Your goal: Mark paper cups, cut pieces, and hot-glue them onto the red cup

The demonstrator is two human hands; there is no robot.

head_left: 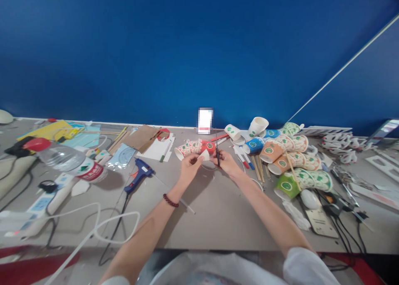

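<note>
My left hand [189, 165] pinches a small white piece of paper [205, 155] over the grey table [212, 210]. My right hand [227, 162] grips dark scissors [217, 148], blades pointing up and away, right beside the paper. A beaded bracelet [170, 200] sits on my left wrist. Just behind both hands lies a row of red patterned paper cups [195, 147] on their sides.
A blue glue gun [139, 174] lies left of my hands, a water bottle [67, 159] and power strip [37, 206] farther left. A heap of coloured paper cups [288, 158], sticks and markers fills the right. Cables and cardboard [141, 137] lie about; a blue wall stands behind.
</note>
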